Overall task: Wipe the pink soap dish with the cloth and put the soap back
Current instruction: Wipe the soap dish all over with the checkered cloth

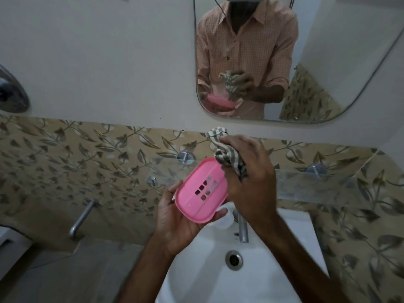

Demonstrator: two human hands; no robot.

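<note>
Above sink (196, 272), cloth (227, 159) touches dish (189, 207).

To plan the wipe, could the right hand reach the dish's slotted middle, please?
Probably yes: right hand grips cloth at the soap dish's end; left hand holds only its rim.

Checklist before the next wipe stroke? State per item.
1. Left hand holds dish firmly: ok.
2. Right hand grips cloth: ok.
3. Cloth meets the dish's far corner: ok.
4. Dish free of soap, slots showing: ok.
5. Dish held over sink: ok.
6. Soap located for putting back: cannot tell, none plainly in view.
</note>
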